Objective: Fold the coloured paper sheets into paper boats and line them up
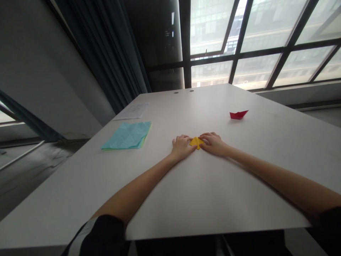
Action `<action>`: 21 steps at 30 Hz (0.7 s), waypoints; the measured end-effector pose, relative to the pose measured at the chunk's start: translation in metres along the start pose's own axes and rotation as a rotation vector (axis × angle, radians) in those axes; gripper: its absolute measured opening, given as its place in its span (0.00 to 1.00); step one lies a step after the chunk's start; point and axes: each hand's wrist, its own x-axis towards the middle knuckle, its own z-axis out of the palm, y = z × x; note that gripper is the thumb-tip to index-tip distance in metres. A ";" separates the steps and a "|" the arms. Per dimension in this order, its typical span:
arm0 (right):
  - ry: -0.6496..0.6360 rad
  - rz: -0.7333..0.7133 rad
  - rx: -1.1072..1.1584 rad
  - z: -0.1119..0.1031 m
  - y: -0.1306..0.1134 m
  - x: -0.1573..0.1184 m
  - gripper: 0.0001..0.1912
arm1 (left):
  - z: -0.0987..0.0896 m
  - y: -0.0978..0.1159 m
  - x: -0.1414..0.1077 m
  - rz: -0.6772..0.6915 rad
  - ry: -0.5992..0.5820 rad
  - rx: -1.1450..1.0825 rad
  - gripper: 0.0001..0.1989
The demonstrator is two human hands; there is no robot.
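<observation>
A small folded piece of yellow paper lies on the white table between my hands, with a crease down its middle. My left hand grips its left corner between thumb and fingers. On the opposite side, my right hand pinches the right corner the same way. Both hands rest on the tabletop, and the fingertips cover the paper's outer corners.
A red folded paper boat stands to the right, beyond my right hand. At left lies a stack of creased light-blue paper sheets, with a printed white sheet behind it. Windows and a dark curtain border the table.
</observation>
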 end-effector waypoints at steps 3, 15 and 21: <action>-0.009 0.034 0.075 -0.005 -0.002 0.000 0.19 | -0.002 0.001 0.002 -0.002 0.005 -0.150 0.15; 0.153 -0.050 0.406 -0.015 -0.010 -0.001 0.10 | -0.005 0.001 0.004 0.059 0.165 -0.492 0.10; 0.244 -0.067 0.411 -0.023 -0.013 -0.001 0.09 | -0.005 0.004 0.005 0.086 0.203 -0.576 0.10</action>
